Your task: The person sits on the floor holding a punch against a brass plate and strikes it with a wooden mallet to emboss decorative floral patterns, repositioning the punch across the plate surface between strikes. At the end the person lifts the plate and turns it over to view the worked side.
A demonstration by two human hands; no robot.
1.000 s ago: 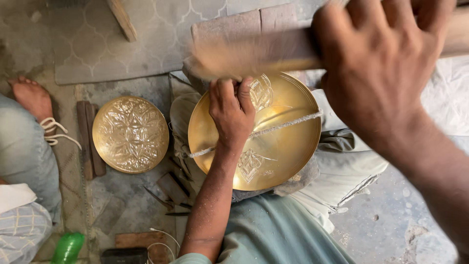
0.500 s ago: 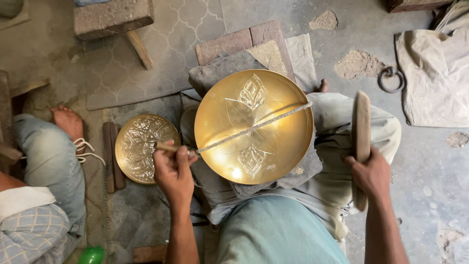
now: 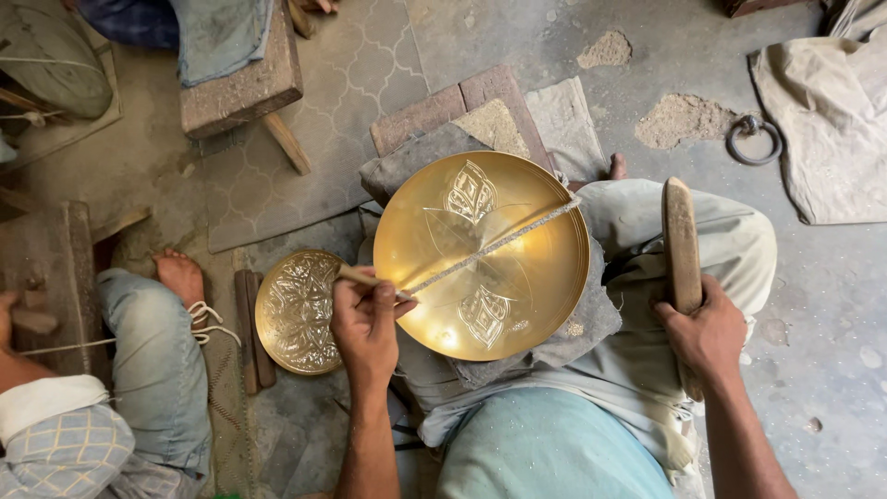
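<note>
Left hand (image 3: 365,323) now at brass bowl (image 3: 499,212) rim, gripping chisel (image 3: 370,277); right hand (image 3: 707,333) clutching wooden mallet (image 3: 682,240) alongside.

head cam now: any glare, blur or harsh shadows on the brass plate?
Head view: sharp, no motion blur on either the left hand or the right hand. The brass plate throws a bright sheen over its left half and a hot spot near the lower rim, yet its engraved motifs stay readable. Light is soft and diffuse, shadows faint. Slight wide-angle stretch at the edges.

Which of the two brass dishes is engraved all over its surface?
The smaller brass dish on the floor; the larger brass dish on the lap has only scattered motifs.
</note>
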